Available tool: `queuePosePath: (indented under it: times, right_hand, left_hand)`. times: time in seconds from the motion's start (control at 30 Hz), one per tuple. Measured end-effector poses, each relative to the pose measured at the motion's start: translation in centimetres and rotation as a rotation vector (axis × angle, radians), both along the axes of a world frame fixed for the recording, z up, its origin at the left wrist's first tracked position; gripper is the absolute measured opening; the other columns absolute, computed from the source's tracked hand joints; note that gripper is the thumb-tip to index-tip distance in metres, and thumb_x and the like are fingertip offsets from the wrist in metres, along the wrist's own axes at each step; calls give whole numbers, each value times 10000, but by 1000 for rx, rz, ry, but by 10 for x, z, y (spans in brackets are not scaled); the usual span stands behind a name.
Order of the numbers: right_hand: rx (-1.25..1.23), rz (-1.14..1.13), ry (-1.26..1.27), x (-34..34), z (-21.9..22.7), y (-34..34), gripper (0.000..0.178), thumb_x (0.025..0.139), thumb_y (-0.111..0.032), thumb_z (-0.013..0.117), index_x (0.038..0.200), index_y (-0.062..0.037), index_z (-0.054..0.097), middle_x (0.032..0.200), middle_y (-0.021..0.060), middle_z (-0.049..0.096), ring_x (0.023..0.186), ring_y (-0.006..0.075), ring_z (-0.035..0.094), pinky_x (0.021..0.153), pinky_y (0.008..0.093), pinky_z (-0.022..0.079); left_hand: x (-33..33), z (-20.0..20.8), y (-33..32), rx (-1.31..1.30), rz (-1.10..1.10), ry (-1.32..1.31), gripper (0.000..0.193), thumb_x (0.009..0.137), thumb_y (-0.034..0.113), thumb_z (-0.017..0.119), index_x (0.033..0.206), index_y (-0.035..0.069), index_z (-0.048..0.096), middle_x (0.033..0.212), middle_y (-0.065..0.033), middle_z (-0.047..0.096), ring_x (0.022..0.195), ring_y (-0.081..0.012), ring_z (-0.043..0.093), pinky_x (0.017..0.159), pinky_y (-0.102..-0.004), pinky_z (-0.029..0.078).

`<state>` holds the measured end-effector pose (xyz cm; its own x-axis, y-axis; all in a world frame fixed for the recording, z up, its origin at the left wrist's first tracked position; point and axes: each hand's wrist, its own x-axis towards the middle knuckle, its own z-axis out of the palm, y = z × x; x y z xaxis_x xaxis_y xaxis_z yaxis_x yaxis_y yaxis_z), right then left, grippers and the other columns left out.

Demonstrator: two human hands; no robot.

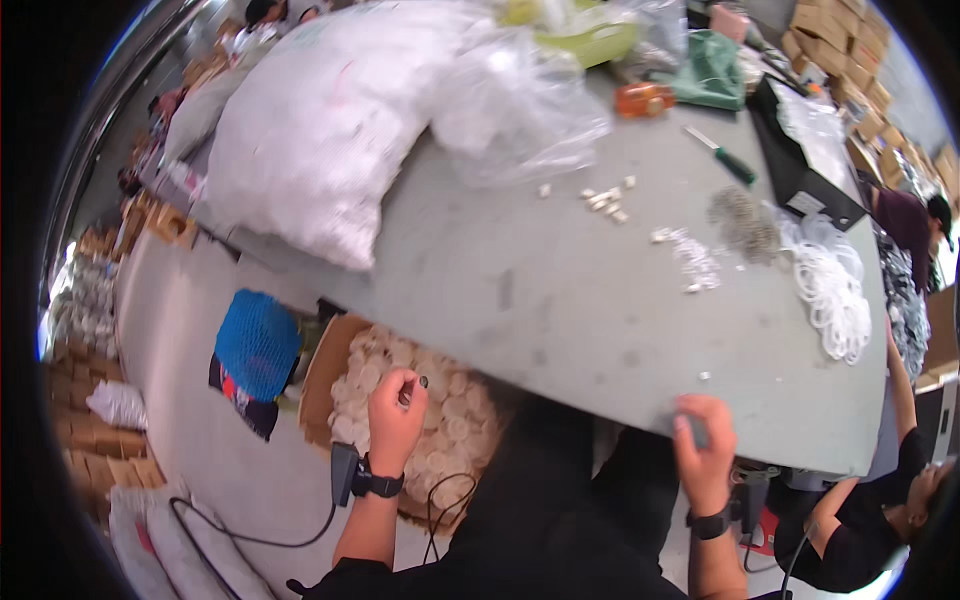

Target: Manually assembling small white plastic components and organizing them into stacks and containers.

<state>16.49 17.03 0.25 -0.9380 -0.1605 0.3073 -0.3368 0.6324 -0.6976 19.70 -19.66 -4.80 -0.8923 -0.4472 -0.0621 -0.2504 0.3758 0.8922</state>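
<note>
My left hand (pixel 396 418) is closed, held above a cardboard box (pixel 318 385) of pale, translucent round plastic pieces (pixel 455 425). A small dark thing (pixel 423 382) shows at its fingertips, too small to name. At the near edge of the grey table (pixel 480 290), my right hand (pixel 706 450) has its fingers bent, with a gap between thumb and fingers and nothing visible in it. A tiny white piece (pixel 704 376) lies on the table just beyond that hand. Both wrists wear black bands.
Farther back on the table are a big white sack (pixel 310 130), clear plastic bags (pixel 515 105), a green-handled screwdriver (pixel 735 163), small white parts (pixel 690 262), metal pieces (pixel 745 225), white rings (pixel 830 290) and a black box (pixel 800 170). Another person (pixel 860 520) sits at right. A blue mesh-covered thing (pixel 258 345) stands left.
</note>
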Motion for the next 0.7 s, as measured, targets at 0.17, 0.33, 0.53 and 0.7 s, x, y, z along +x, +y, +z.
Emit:
queuePosePath:
  times: [0.17,0.33,0.53,0.7]
  right_hand:
    - [437,-326,-34,-9,-8,93,415,728,-95,617,1134,-48,542,1282,161,472,1165,328,425,973,426,323]
    - [523,-350,-124,-17,-6,89,521,693,-217,628,1176,-52,525,1347,167,408,1212,351,366,1007,480,266]
    - [556,-347,-258,-28,-8,95,567,658,-275,620,1177,-69,528,1369,187,379,1212,373,364,1005,536,236]
    - [533,-305,-282,-33,-7,98,559,668,-232,560,1179,-11,503,1374,222,362,1244,404,320,1024,529,210]
  left_hand:
    - [-85,43,101,-589,-504,309,378,765,205,615,1105,53,548,1187,-126,534,1092,-322,483,927,-456,369]
    - [-114,34,131,-989,-663,-39,715,743,367,590,1373,134,344,1448,-166,239,1291,-414,228,1005,-601,179]
    - [-126,37,139,-1026,-691,-147,741,721,427,578,1367,137,361,1442,-185,250,1277,-430,243,983,-616,186]
    - [-131,35,136,-1006,-678,-141,773,680,473,594,1353,150,390,1426,-194,278,1251,-446,274,952,-627,205]
